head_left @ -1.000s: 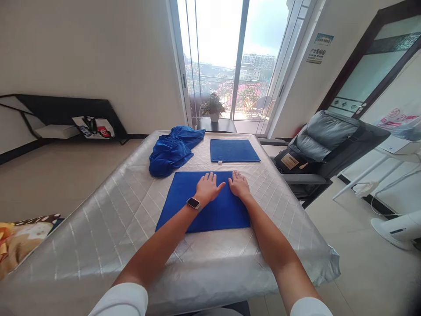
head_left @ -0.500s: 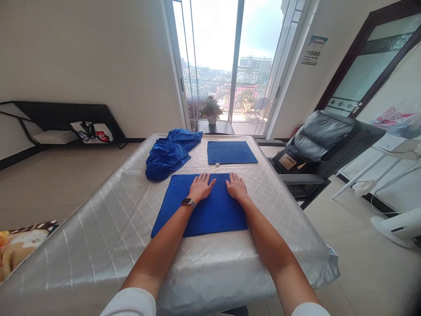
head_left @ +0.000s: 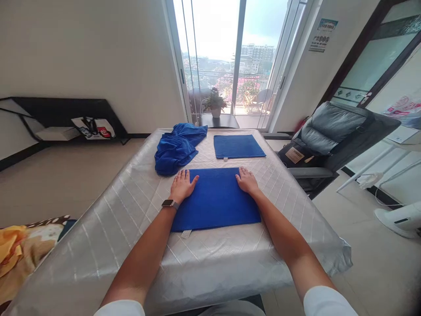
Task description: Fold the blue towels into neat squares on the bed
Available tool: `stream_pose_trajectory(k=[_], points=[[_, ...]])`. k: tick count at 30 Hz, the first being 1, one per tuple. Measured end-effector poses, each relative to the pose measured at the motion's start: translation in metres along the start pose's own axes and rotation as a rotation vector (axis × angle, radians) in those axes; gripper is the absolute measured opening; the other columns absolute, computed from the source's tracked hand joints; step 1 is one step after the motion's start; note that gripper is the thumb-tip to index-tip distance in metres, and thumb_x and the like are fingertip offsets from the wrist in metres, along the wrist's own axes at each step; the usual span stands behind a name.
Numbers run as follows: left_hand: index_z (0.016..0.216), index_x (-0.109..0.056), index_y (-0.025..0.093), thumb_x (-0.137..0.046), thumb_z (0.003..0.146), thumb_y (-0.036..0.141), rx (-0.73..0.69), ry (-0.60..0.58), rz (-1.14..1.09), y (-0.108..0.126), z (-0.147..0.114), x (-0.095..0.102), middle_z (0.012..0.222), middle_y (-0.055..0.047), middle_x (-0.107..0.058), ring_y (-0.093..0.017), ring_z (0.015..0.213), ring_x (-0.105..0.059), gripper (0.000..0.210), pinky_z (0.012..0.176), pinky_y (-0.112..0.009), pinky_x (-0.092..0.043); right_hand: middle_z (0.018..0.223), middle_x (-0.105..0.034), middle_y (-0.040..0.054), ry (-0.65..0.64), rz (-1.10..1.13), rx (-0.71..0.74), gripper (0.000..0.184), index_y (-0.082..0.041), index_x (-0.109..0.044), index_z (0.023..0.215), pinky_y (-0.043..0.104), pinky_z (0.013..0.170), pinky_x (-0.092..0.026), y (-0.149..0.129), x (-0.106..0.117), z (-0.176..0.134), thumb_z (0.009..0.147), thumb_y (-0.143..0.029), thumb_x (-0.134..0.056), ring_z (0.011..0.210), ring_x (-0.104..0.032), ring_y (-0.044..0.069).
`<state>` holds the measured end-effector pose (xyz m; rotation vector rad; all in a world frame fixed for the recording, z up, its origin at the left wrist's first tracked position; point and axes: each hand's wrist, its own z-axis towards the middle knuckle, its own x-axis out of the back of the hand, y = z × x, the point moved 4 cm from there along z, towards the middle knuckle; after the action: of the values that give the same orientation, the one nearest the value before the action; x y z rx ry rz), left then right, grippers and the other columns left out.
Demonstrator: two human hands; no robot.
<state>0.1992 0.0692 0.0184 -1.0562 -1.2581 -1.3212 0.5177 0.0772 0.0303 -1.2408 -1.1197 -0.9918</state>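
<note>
Hands spread apart; blue towel (head_left: 215,197) lies flat.

**Folded blue towel, flat under both palms**

The blue towel (head_left: 215,197) lies flat on the quilted silver surface (head_left: 108,228), folded into a neat rectangle with its long edges running side to side. Its plush face looks smooth and free of wrinkles. A small white tag (head_left: 186,234) sticks out from the near edge, close to the left corner. The left hand (head_left: 182,185) rests palm down on the far left corner, fingers spread and partly over the edge onto the surface. The right hand (head_left: 246,181) rests palm down on the far right corner, at the towel's edge.
</note>
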Motion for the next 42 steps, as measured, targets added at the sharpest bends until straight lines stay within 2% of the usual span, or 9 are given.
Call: stream_pose_trajectory(k=[12,23,27,29,31,35,38,40,42], points=[[0.158,-0.032,0.003,-0.01,0.1,0.068,-0.024,0.047,-0.032,0.002,-0.004,0.005,0.165,-0.02,-0.03,-0.032,0.154,-0.025,0.09,0.125,-0.045,-0.021,0.17,-0.019,0.0116,0.047,-0.111,-0.023,0.063,-0.009,-0.022,0.162,0.041,0.126,-0.014,-0.007,0.009,-0.007,0.107,-0.039,-0.023,0.157,-0.016,0.022],[0.156,-0.036,0.002,-0.014,0.101,0.066,-0.02,0.081,-0.047,-0.002,0.0,0.001,0.162,-0.022,-0.035,-0.033,0.152,-0.031,0.087,0.123,-0.046,-0.025,0.17,-0.016,0.0097,-0.039,-0.077,-0.019,0.066,-0.008,-0.021,0.163,0.042,0.126,-0.013,-0.001,0.0,-0.067,0.107,-0.044,-0.018,0.157,-0.016,0.024],[0.151,-0.039,-0.006,-0.016,0.101,0.064,-0.057,0.26,-0.006,0.003,-0.013,0.027,0.159,-0.028,-0.037,-0.035,0.151,-0.031,0.089,0.124,-0.048,-0.023,0.17,-0.015,0.0091,-0.044,-0.054,-0.034,0.066,-0.009,-0.02,0.163,0.042,0.127,-0.011,-0.004,0.001,-0.069,0.107,-0.044,-0.019,0.157,-0.014,0.023],[0.151,-0.041,-0.005,-0.015,0.102,0.062,-0.146,0.371,-0.009,0.021,-0.027,0.042,0.159,-0.027,-0.039,-0.035,0.152,-0.03,0.087,0.125,-0.049,-0.023,0.17,-0.015,0.0093,-0.049,-0.039,-0.034,0.066,-0.009,-0.019,0.163,0.042,0.127,-0.011,-0.006,0.003,-0.069,0.107,-0.044,-0.019,0.157,-0.014,0.024],[0.151,-0.043,0.0,-0.014,0.103,0.061,-0.266,0.382,-0.032,0.052,-0.042,0.048,0.157,-0.024,-0.044,-0.032,0.151,-0.034,0.083,0.124,-0.048,-0.026,0.17,-0.014,0.0092,-0.055,-0.025,-0.038,0.066,-0.009,-0.019,0.163,0.042,0.126,-0.011,-0.006,0.003,-0.069,0.107,-0.044,-0.019,0.157,-0.014,0.024],[0.152,-0.042,0.002,-0.015,0.104,0.059,-0.538,0.198,-0.052,0.144,-0.064,0.029,0.158,-0.021,-0.043,-0.028,0.15,-0.035,0.079,0.125,-0.043,-0.026,0.17,-0.016,0.0096,-0.031,-0.031,-0.023,0.065,-0.01,-0.021,0.163,0.043,0.126,-0.011,-0.005,0.001,-0.07,0.107,-0.044,-0.021,0.157,-0.015,0.024],[0.154,-0.039,0.002,-0.011,0.105,0.056,-0.596,0.05,-0.06,0.2,-0.066,0.006,0.162,-0.019,-0.037,-0.027,0.153,-0.03,0.078,0.126,-0.041,-0.022,0.17,-0.017,0.0091,-0.004,-0.06,0.001,0.063,-0.011,-0.022,0.163,0.041,0.126,-0.012,-0.003,-0.002,-0.07,0.107,-0.041,-0.023,0.157,-0.016,0.024],[0.156,-0.037,0.003,-0.009,0.105,0.054,-0.56,-0.008,-0.069,0.215,-0.062,-0.003,0.163,-0.018,-0.034,-0.025,0.154,-0.028,0.077,0.127,-0.041,-0.021,0.17,-0.017,0.0086,-0.002,-0.064,0.005,0.063,-0.011,-0.022,0.163,0.041,0.126,-0.013,-0.003,-0.002,-0.07,0.106,-0.039,-0.023,0.157,-0.016,0.024],[0.156,-0.036,0.004,-0.008,0.105,0.054,-0.519,-0.025,-0.081,0.211,-0.058,-0.006,0.164,-0.017,-0.032,-0.025,0.154,-0.026,0.076,0.127,-0.041,-0.02,0.17,-0.019,0.0088,-0.003,-0.055,0.0,0.063,-0.01,-0.023,0.163,0.041,0.126,-0.014,-0.003,-0.001,-0.07,0.106,-0.04,-0.022,0.156,-0.018,0.024]])
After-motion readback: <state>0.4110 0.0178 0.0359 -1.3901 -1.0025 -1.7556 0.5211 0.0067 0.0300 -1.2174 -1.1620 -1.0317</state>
